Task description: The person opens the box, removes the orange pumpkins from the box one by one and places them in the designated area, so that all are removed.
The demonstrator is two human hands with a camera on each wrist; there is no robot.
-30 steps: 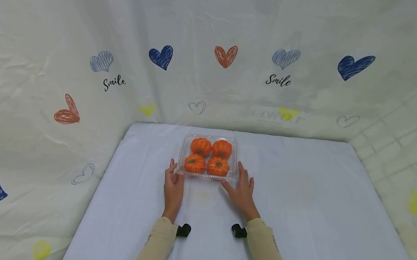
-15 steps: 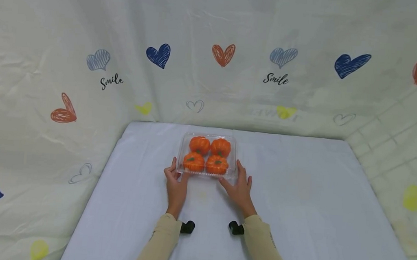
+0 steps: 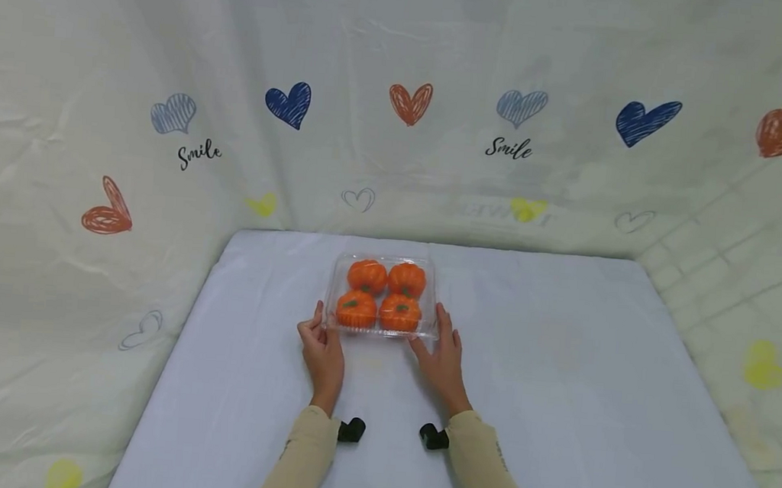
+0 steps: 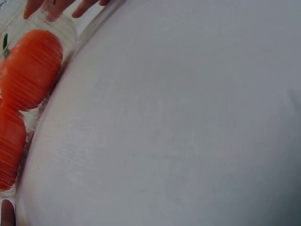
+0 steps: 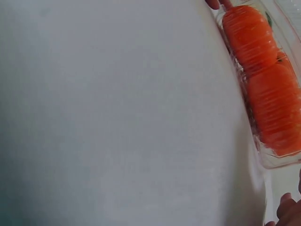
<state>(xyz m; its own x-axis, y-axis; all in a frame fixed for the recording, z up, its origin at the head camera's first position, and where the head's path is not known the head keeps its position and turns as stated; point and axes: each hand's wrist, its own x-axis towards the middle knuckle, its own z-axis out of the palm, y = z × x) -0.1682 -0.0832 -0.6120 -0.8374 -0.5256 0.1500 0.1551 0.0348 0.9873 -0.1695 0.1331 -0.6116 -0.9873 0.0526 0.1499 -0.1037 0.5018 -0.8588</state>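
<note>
A clear plastic clamshell box lies near the back of the table, its lid down over several small orange pumpkins with green stems. My left hand grips its near left corner, thumb at the front side and the other fingers bent around the left. At the near right corner my right hand holds on too, thumb on the front edge and fingers along the right side. The left wrist view shows the box's front wall with two pumpkins behind it. Right-hand fingertips enter the right wrist view's lower corner.
A white cloth covers the table. Behind it and at both sides hangs a pale curtain printed with hearts and "Smile". A black wrist camera sits at the left cuff, another wrist camera at the right.
The left thumb first came up over the box's front edge and then dropped lower, while the left fingers bent more. The right hand and the box have hardly moved; the head view shifted slightly.
</note>
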